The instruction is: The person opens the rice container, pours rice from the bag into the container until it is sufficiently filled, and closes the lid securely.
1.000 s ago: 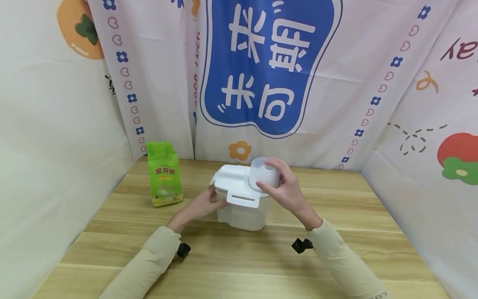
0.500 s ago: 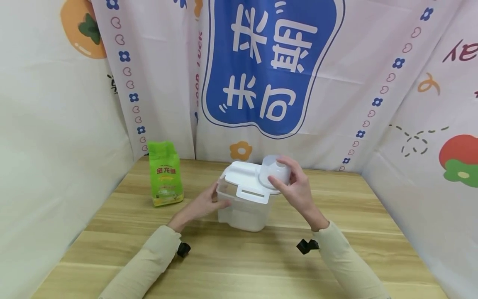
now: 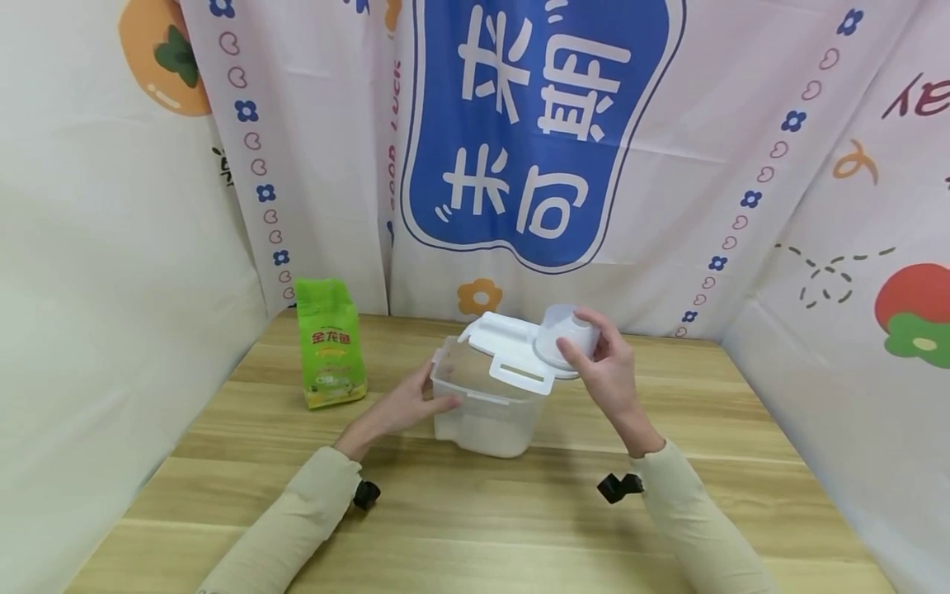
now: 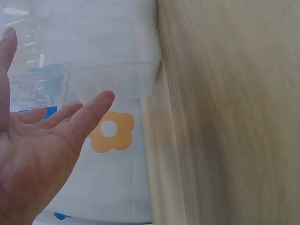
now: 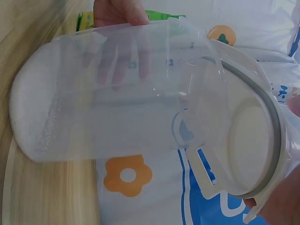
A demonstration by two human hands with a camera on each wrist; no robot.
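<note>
Container (image 3: 482, 425) in the middle of the wooden table (image 3: 445, 528) is what my feed shows, upright with white grains (image 5: 35, 103) in its bottom, and well to its left I see a green bag (image 3: 331, 346) standing. Next comes the left hand (image 3: 406, 403), spread with fairly straight fingers, resting against the container's left side. Over the right part I see the lid (image 3: 503, 336), raised and tilted, its cup (image 3: 558, 327) pinched between the right hand's (image 3: 612, 375) thumb and fingers.

1. Here we are, inside a curtained-off booth (image 3: 660, 239), what building I can't tell!
2. Printed cloth (image 3: 334, 181) hangs right across the back, white sheets (image 3: 111, 313) closing both sides!
3. And a wood-grain tabletop (image 3: 475, 528) spans the space between!
</note>
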